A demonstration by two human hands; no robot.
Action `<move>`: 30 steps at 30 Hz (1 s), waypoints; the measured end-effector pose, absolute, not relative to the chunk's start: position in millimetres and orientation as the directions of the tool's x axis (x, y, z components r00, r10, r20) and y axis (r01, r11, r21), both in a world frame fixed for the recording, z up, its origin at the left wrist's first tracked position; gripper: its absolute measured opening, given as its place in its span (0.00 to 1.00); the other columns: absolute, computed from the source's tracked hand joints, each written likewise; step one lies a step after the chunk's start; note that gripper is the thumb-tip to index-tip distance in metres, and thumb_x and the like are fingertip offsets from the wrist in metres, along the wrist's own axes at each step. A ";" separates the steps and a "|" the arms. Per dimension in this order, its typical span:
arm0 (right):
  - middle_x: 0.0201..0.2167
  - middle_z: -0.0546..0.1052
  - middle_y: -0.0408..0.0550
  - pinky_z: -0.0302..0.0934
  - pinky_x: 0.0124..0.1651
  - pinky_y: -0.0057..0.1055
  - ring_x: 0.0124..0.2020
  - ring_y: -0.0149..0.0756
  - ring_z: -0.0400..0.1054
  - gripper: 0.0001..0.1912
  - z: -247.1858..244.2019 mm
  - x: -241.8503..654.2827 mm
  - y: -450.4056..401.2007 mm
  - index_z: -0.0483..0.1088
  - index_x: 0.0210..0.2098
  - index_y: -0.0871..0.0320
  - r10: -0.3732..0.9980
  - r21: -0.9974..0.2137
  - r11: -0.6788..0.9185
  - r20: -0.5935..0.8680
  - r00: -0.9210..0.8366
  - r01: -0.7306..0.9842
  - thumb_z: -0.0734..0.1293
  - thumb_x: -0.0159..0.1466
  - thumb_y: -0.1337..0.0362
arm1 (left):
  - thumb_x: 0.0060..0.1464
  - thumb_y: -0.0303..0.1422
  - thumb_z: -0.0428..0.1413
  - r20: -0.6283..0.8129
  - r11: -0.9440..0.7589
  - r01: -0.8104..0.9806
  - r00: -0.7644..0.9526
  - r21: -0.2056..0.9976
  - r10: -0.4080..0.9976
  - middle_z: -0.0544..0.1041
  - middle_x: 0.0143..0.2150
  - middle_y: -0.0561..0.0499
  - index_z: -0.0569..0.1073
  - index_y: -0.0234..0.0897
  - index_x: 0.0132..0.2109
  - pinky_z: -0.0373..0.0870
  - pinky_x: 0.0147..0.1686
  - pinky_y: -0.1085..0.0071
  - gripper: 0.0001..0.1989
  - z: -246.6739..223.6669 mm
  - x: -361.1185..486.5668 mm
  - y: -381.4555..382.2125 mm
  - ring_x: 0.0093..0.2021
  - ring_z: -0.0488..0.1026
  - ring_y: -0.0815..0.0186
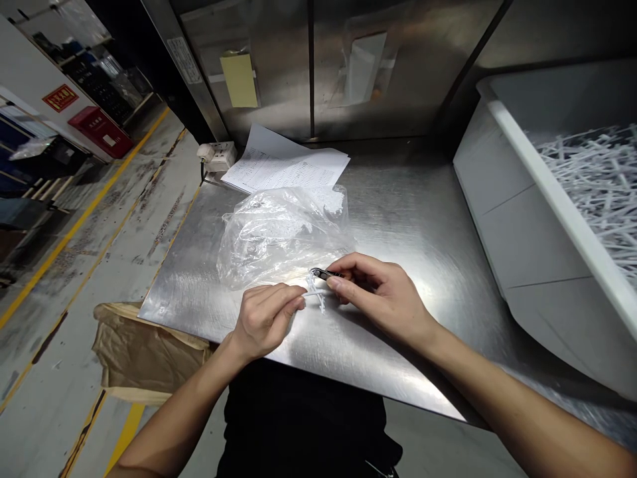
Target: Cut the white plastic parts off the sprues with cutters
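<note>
Between the thumb and fingertips of my left hand (269, 320) is a thin white plastic piece (314, 293) with short side branches. My right hand (385, 287) is closed on a small dark metal tool that looks like a nail clipper (324, 273). The clipper's curved end is at the upper part of the white piece; I cannot tell whether it is biting into it. Just behind both hands lies a crumpled clear plastic bag (279, 229) with small white bits in it.
A steel table (398, 206) carries printed sheets (286, 162) and a white power socket (219, 157) at the back. At right stands a large white bin (542, 192) of many thin white pieces (602, 179). An open brown paper bag (149, 352) is below the table's left edge.
</note>
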State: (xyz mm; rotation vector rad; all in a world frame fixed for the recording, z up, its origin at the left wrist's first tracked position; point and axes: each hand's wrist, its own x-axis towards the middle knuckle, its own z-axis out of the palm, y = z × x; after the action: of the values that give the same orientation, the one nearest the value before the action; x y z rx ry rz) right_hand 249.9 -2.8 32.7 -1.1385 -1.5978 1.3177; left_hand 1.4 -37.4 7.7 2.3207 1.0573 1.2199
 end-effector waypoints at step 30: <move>0.27 0.75 0.44 0.60 0.31 0.35 0.28 0.36 0.67 0.16 24.1 244.3 -1.9 0.81 0.37 0.55 0.965 -0.985 -0.016 -0.060 -0.257 0.169 0.76 0.71 0.49 | 0.75 0.24 0.58 0.539 -0.660 0.505 0.385 0.557 0.749 0.84 0.34 0.53 0.81 0.35 0.52 0.76 0.35 0.71 0.07 6.3 3.2 -35.9 0.32 0.83 0.67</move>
State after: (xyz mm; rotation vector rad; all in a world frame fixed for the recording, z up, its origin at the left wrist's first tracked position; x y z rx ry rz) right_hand 244.3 -1.9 24.1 -1.2251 -1.5131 1.3498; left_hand 3.2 -35.9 6.3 2.3467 1.0997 1.1506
